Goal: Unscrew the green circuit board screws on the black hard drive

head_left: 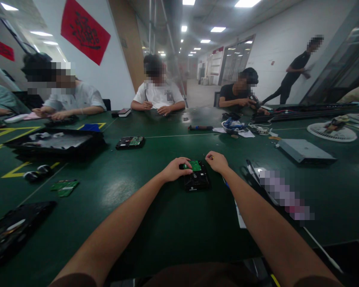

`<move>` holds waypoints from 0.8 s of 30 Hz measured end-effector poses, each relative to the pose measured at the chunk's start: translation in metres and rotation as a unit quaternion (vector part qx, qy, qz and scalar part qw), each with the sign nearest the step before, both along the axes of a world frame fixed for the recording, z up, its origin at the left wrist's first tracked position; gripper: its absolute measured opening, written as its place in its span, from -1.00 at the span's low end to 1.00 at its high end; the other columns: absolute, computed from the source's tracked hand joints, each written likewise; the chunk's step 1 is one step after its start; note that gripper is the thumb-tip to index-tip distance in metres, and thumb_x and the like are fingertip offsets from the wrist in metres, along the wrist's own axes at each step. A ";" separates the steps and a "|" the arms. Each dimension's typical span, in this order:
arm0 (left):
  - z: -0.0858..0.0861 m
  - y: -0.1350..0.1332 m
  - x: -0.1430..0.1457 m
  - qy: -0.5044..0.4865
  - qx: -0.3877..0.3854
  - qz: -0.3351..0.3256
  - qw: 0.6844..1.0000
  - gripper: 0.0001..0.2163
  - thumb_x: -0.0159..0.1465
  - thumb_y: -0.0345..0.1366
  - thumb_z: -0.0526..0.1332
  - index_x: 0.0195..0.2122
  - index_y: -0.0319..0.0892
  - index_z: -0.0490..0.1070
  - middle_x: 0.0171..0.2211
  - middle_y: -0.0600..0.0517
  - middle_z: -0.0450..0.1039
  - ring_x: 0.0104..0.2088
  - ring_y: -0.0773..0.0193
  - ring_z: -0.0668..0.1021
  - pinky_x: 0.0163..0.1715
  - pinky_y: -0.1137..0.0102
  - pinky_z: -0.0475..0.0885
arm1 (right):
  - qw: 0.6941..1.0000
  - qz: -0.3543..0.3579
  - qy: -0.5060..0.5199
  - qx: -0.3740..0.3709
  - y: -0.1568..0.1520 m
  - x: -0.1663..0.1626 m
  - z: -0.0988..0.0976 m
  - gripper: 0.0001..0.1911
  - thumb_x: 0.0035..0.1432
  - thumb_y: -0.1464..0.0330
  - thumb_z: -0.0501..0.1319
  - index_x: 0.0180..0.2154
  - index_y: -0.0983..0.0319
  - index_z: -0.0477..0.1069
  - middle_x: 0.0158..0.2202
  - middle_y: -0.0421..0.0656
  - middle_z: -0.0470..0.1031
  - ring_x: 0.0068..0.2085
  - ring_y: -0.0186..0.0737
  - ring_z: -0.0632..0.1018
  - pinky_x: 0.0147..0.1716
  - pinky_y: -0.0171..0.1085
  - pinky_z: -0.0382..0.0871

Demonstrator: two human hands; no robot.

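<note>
At the lower left of the frame, a dark case (18,229) lies on the green tabletop (155,223), a pale strip inside it. Above, a loose green circuit board (65,187) lies apart from any drive. The black tray (56,150) at the left holds white pieces (46,136) on a greyish bed; their kind is unclear. Right of it, a second drive (130,142) sits untouched.

In the centre of the frame is the disk drive (196,181), flat, its green board (195,166) in place. The work on it looks unfinished; whether any screws are out is too small to tell. The left hand (178,169) lies over its upper left; I cannot tell whether it grips or merely rests. The right hand (217,162), just off the upper right corner, seems pinched on a small yellowish thing (212,158).

Farther right, the bowl (226,128) holds a blue bundle (235,123).
</note>
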State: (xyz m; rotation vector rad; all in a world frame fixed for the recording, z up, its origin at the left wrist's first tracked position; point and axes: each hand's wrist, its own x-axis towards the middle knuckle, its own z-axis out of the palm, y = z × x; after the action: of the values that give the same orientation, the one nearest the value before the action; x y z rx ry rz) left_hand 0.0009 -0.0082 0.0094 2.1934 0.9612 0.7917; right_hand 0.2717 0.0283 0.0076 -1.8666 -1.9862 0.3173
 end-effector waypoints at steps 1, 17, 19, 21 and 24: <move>0.001 0.000 0.000 0.001 0.001 0.000 1.000 -0.81 0.25 -0.18 0.42 -0.15 -0.10 0.61 0.16 -0.10 0.49 0.23 0.01 0.48 0.29 0.03 0.26 | 1.000 0.000 -0.005 -0.003 0.001 -0.001 0.001 -0.86 0.27 0.29 0.26 -0.19 0.13 0.58 -0.19 -0.16 0.64 -0.21 -0.21 0.58 -0.26 -0.31 0.32; 0.001 -0.001 0.004 -0.010 0.002 0.016 1.000 -0.87 0.30 -0.21 0.35 -0.19 -0.11 0.61 0.09 -0.11 0.54 0.20 0.01 0.50 0.27 0.04 0.29 | 0.984 0.167 -0.055 0.039 -0.018 -0.036 0.033 -0.91 0.30 0.31 0.27 -0.21 0.17 0.55 -0.17 -0.12 0.56 -0.10 -0.19 0.55 -0.07 -0.29 0.34; 0.000 0.000 0.004 -0.008 0.004 0.014 1.000 -0.87 0.30 -0.21 0.35 -0.19 -0.11 0.61 0.09 -0.11 0.54 0.20 0.01 0.50 0.27 0.05 0.29 | 0.983 0.169 -0.067 0.041 -0.020 -0.040 0.033 -0.90 0.32 0.33 0.24 -0.21 0.17 0.55 -0.16 -0.10 0.53 -0.13 -0.17 0.55 -0.11 -0.27 0.35; -0.001 0.000 0.004 -0.005 0.005 0.014 1.000 -0.87 0.30 -0.21 0.35 -0.19 -0.11 0.61 0.11 -0.11 0.53 0.20 0.01 0.50 0.28 0.05 0.29 | 0.981 0.170 -0.078 0.043 -0.021 -0.042 0.033 -0.88 0.33 0.35 0.22 -0.21 0.16 0.55 -0.15 -0.08 0.52 -0.15 -0.17 0.55 -0.13 -0.26 0.35; 0.000 0.000 0.003 -0.003 0.007 0.012 1.000 -0.87 0.30 -0.20 0.35 -0.19 -0.10 0.61 0.12 -0.11 0.52 0.20 0.00 0.50 0.28 0.06 0.29 | 0.980 0.172 -0.091 0.044 -0.021 -0.042 0.033 -0.87 0.32 0.37 0.21 -0.22 0.15 0.55 -0.15 -0.08 0.53 -0.16 -0.16 0.55 -0.14 -0.26 0.35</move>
State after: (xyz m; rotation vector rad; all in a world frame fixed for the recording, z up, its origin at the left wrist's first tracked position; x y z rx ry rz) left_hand 0.0039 -0.0086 0.0094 2.1937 0.9836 0.8170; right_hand 0.2293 0.0076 0.0402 -1.5401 -2.4077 0.1539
